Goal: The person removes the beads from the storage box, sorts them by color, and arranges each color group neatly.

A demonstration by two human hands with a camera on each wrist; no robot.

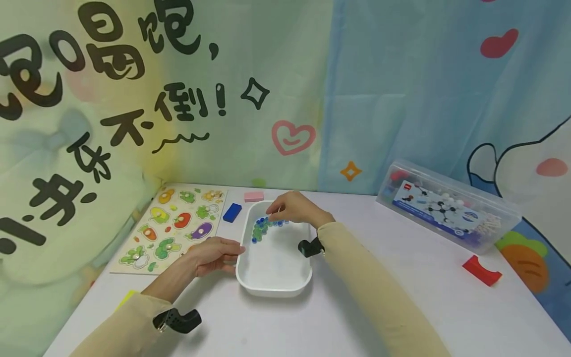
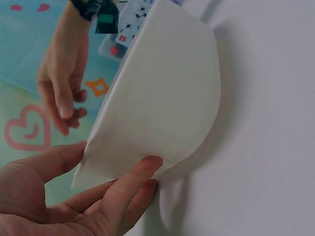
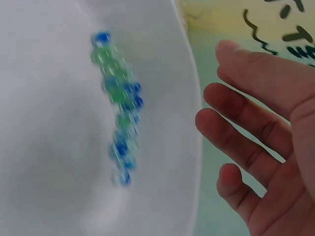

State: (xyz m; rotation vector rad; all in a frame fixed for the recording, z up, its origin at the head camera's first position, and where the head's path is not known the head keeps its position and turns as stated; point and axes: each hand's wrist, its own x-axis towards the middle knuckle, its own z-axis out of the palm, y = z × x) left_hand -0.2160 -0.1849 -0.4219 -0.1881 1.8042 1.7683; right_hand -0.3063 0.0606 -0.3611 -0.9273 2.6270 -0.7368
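Note:
My left hand [image 1: 217,255] grips the left side of a white tray [image 1: 274,272]. In the left wrist view its thumb is at the rim and the other fingers lie along the outside of the tray wall [image 2: 167,88]. Small blue, green and clear glass-like beads [image 3: 118,93] gather in a curved band toward the tray's far left corner. Over the tray's far end hovers my right hand [image 1: 292,208], its fingers loosely bent. The right wrist view shows the fingertips [image 3: 209,120] near the rim, with no bead visible among them.
Left of the tray lies a vegetable puzzle board [image 1: 149,248]. Behind are a blue block [image 1: 232,212] and a pink block [image 1: 254,197]. A clear plastic box [image 1: 446,208] with a molecule label stands at back right, near a red curved piece [image 1: 482,270].

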